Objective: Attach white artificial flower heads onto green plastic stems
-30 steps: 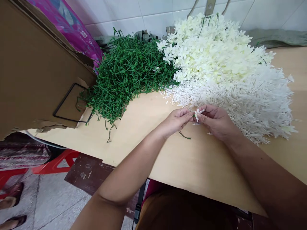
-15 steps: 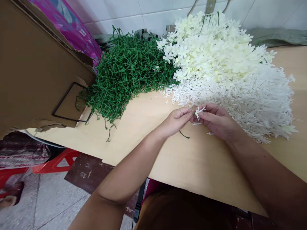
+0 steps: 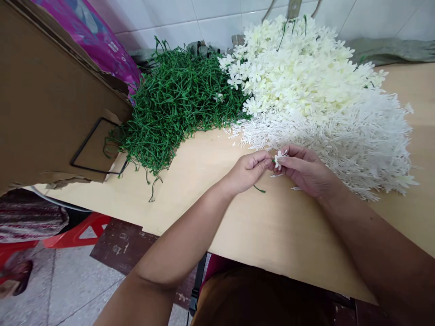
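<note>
My left hand [image 3: 248,172] is closed on a green plastic stem [image 3: 260,189], whose loose end sticks out below the fist. A small white artificial flower [image 3: 279,158] sits at the stem's upper tip, between my two hands. Thin white stamens project from the flower towards my right hand [image 3: 304,171], which pinches at it with thumb and fingers. The fingertips partly hide where flower and stem meet. Just behind my right hand lies a pile of white stamens [image 3: 367,140]. Beyond that is a heap of cream-white flowers [image 3: 299,72].
A tangled heap of green stems [image 3: 190,90] lies at the back left of the wooden table [image 3: 190,190]. A cardboard box [image 3: 50,99] stands at the left, with a purple bag [image 3: 108,45] behind. Past the table's left edge are a red stool [image 3: 78,231] and someone's foot [image 3: 15,280].
The white flower between my hands now shows its petals spread more openly. My hands hold nearly the same place, and the whole view has shifted slightly.
</note>
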A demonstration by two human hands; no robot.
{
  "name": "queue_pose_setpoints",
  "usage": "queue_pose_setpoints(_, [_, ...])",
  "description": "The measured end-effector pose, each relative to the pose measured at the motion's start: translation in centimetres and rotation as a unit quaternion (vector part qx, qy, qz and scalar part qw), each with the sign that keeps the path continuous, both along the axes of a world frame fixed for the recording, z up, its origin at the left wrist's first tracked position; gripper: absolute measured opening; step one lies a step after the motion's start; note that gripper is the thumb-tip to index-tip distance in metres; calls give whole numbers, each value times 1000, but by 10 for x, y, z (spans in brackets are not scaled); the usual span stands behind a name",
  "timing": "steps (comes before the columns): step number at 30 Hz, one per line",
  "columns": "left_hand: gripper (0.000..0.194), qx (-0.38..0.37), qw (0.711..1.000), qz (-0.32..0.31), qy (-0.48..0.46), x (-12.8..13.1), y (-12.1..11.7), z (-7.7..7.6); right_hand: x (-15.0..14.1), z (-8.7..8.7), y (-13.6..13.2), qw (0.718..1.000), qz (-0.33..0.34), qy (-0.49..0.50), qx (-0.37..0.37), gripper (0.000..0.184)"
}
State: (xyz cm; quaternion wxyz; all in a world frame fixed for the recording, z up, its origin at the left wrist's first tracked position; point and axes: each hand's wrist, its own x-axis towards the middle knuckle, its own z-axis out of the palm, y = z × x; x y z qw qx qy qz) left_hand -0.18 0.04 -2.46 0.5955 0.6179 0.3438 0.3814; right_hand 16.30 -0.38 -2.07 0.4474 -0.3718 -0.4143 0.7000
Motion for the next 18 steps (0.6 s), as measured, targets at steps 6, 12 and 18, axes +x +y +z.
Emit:
queue_pose_setpoints(6, [32,10,1000,9,17,0,0,-2,0,3,2,1000,5,-18,-10,26])
queue_pose_setpoints(12, [28,9,1000,-1,5,1,0,-3,4,5,6,996,59,-48,-44,26])
queue_pose_setpoints(18, [30,3,1000,2,-20,2,2,-1,6,3,5,996,52,-25,-65,25])
